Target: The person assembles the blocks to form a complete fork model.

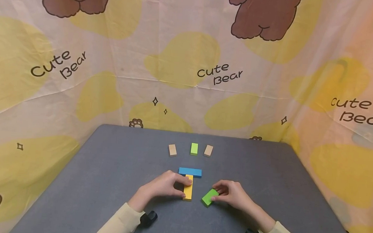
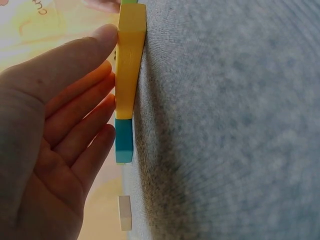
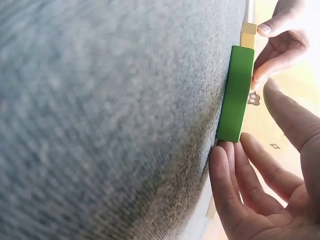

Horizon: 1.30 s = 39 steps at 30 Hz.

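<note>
In the head view my left hand (image 1: pixel 164 183) rests on a yellow block (image 1: pixel 188 193), thumb near its close end and fingers along its top. The left wrist view shows those fingers nearly straight against the yellow block (image 2: pixel 131 65). The yellow block stands end-on to the middle of a blue block (image 1: pixel 190 172), forming a T. My right hand (image 1: pixel 231 194) is at a green block (image 1: pixel 209 198), which lies slanted on the table. From the right wrist, extended fingertips touch one end of the green block (image 3: pixel 236 95), while the thumb (image 3: pixel 287 110) hovers over its upper face.
Farther back on the grey table (image 1: pixel 123 152) lie a wooden block (image 1: pixel 172 150), a light green block (image 1: pixel 194 149) and another wooden block (image 1: pixel 208 150), spaced in a row. A printed bear cloth (image 1: pixel 176 66) hangs behind the table and along its sides.
</note>
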### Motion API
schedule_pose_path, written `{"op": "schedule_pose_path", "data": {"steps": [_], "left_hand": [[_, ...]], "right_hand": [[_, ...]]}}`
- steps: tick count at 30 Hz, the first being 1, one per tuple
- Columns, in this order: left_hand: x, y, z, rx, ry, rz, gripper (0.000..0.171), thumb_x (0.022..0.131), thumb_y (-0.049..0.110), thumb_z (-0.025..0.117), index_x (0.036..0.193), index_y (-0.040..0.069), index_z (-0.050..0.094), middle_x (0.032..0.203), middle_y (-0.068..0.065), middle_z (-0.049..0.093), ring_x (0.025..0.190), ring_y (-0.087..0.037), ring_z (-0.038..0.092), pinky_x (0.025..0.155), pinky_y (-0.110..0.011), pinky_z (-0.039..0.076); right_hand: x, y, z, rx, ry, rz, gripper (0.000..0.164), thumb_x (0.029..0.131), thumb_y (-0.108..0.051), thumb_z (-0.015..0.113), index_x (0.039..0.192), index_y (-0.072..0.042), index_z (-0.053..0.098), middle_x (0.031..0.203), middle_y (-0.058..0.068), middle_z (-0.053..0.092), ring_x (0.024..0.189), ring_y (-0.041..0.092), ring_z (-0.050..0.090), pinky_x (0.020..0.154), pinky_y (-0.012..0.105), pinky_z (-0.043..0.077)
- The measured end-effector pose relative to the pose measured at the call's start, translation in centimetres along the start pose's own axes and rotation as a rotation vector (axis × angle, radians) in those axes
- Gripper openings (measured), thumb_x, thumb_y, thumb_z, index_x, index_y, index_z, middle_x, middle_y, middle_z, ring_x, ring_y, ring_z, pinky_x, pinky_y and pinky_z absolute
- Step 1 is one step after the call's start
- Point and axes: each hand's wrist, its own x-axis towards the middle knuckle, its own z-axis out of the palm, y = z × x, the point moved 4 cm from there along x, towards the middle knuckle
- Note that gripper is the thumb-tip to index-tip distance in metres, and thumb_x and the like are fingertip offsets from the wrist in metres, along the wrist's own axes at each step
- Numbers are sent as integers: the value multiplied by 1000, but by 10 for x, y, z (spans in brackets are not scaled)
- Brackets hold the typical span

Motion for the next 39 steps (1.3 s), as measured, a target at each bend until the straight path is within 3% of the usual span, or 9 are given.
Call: {"op": "schedule_pose_path", "data": {"steps": [8, 16, 39], "left_hand": [[0, -1, 0, -12, 2, 2, 45, 82, 32, 76, 125, 24, 66, 125, 14, 67, 122, -7, 61, 103, -32, 50], [0, 0, 0, -15, -7, -1, 45, 83, 32, 75, 126, 23, 66, 126, 14, 67, 121, -8, 61, 103, -33, 50], [0, -2, 1, -5, 6, 8, 45, 82, 32, 76, 125, 25, 66, 124, 15, 67, 120, -6, 61, 103, -31, 50]], "right_hand": [[2, -2, 4, -3, -9, -1, 47, 74, -41, 80, 108, -9, 70, 102, 4, 72, 87, 11, 69, 72, 14, 55], [4, -5, 7, 0, -40, -26, 50, 73, -39, 82, 111, -9, 69, 108, 6, 71, 94, 17, 69, 77, 23, 59], [5, -8, 15, 25, -128, -80, 55, 73, -36, 83, 119, -12, 65, 116, 3, 66, 104, 19, 64, 88, 30, 57]]}}
